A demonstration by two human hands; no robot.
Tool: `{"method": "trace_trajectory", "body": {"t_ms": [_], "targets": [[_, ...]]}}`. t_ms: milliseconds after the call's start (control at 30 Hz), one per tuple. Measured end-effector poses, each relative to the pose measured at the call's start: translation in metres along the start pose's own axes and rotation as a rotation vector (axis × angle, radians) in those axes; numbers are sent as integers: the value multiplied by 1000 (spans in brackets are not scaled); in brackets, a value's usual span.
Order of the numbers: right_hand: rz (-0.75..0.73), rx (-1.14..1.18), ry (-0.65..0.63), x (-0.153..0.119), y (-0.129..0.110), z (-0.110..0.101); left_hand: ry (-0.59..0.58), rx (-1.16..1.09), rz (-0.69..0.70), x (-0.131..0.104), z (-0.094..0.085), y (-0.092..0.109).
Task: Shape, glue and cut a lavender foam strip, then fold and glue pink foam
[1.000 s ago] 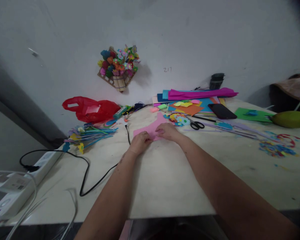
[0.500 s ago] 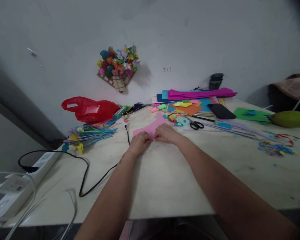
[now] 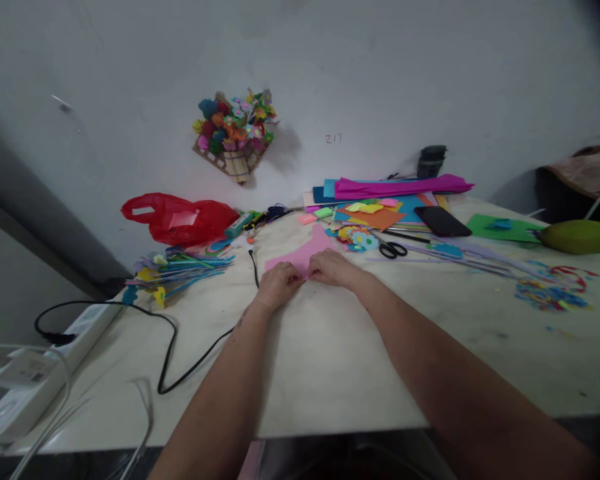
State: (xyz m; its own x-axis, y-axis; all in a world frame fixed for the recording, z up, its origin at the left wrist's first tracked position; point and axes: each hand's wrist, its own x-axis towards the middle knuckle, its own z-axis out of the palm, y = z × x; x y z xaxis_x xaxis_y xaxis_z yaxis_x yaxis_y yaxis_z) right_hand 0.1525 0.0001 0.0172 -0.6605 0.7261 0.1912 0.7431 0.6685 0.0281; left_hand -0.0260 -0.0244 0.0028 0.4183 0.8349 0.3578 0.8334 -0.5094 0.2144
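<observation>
A sheet of pink craft paper [image 3: 300, 255] lies at the middle of the table, its near edge between my two hands. My left hand [image 3: 281, 283] is closed on that edge from the left, fingers bent and pinching. Close beside it, my right hand [image 3: 331, 268] pinches the same edge from the right. The fingertips of both hands nearly meet, and the exact fold or strip between them is too small to make out. Just right of the paper are cut paper flowers [image 3: 364, 240] and black-handled scissors [image 3: 393, 250].
Paper flowers on stems [image 3: 173, 270] and a red plastic bag [image 3: 183, 219] lie to the left. A black cable [image 3: 167, 353] runs across the table from a power strip [image 3: 83, 330]. Coloured sheets [image 3: 405, 189], a phone [image 3: 441, 221] and paper scraps [image 3: 550, 295] lie to the right.
Hardly anything differs: both hands stay on the pink paper's near edge, and the view has shifted very slightly.
</observation>
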Motion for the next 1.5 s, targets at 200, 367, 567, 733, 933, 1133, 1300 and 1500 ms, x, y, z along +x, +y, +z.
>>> {"method": "trace_trajectory", "body": {"t_ms": [200, 367, 567, 733, 933, 1133, 1300, 1500], "targets": [[9, 44, 16, 0, 2, 2, 1, -19, 6, 1, 0, 0], [19, 75, 22, 1, 4, 5, -9, -15, 5, 2, 1, -1], [32, 112, 27, 1, 3, 6, -22, 43, 0, 3, 2, -2], [49, 110, 20, 2, 0, 6, -23, 36, 1, 3, 4, -3], [122, 136, -18, 4, -4, 3, -15, -12, -9, 4, 5, -5], [176, 151, -31, 6, -4, 7, -8, -55, -12, 5, 8, -8], [235, 151, -35, 10, -4, 12, -9, -63, -68, 7, 9, -5], [287, 106, -45, 12, -9, 11, -4, -64, -122, 9, 12, -4]]}}
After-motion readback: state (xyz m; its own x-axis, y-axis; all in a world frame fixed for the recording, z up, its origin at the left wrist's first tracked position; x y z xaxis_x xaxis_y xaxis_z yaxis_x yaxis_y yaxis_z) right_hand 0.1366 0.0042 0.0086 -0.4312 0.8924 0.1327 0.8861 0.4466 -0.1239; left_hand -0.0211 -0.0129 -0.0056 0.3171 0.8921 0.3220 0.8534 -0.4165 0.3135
